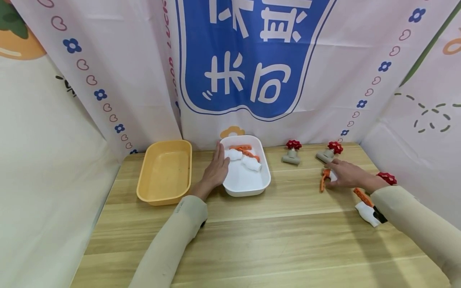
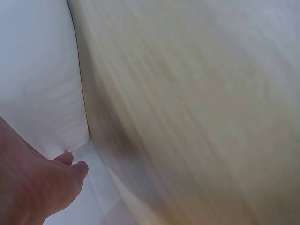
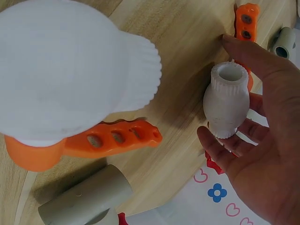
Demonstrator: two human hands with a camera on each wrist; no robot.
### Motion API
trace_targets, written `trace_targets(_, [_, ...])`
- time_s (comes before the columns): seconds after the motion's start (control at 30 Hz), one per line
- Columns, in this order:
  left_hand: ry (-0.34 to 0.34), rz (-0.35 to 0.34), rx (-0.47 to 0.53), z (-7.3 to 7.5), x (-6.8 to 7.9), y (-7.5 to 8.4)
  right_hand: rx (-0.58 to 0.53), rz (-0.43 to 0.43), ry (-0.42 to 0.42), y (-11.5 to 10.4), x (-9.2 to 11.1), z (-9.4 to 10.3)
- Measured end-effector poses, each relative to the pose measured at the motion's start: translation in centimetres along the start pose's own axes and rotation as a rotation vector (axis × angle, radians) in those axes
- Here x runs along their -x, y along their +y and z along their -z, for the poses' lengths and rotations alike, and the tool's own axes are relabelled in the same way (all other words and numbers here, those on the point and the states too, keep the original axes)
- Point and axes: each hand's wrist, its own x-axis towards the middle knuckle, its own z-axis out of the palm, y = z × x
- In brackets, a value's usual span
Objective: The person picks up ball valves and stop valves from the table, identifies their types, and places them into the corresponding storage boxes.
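My left hand rests with extended fingers along the left rim of a white plastic tray. Inside that tray are white bulbous pieces and orange strips. On the right, my right hand reaches around a small white vase-shaped piece with ribbed ends and an open mouth. In the right wrist view its thumb stands apart from the piece, while the fingers spread behind and below. Beside it lies an orange holed piece, partly hidden there by the hand.
A yellow tray stands at the left. Grey pipe valves with red wheels lie along the back right, one just beyond my right hand. Another white piece and orange strip lie near the right forearm. Printed cloth hangs behind.
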Motion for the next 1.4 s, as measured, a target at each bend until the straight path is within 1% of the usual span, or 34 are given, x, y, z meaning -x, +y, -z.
trace_targets(0.17, [-0.003,0.003,-0.004,0.0,0.0,0.0,-0.017,0.037,-0.002,0.2,-0.2,-0.1])
trace_targets(0.53, [-0.005,0.005,0.000,-0.1,0.1,0.0,-0.033,0.054,-0.013,0.3,-0.4,0.0])
trace_targets(0.9, [-0.001,0.005,-0.003,-0.2,0.1,0.2,-0.034,0.068,0.024,0.8,-0.6,-0.3])
trace_targets(1.13, [-0.003,0.011,0.011,-0.1,0.0,0.1,-0.033,0.056,0.049,0.7,-0.8,0.0])
trace_targets(1.4, [-0.001,0.012,0.015,0.0,0.1,0.1,-0.020,0.050,0.075,-0.1,-1.0,1.1])
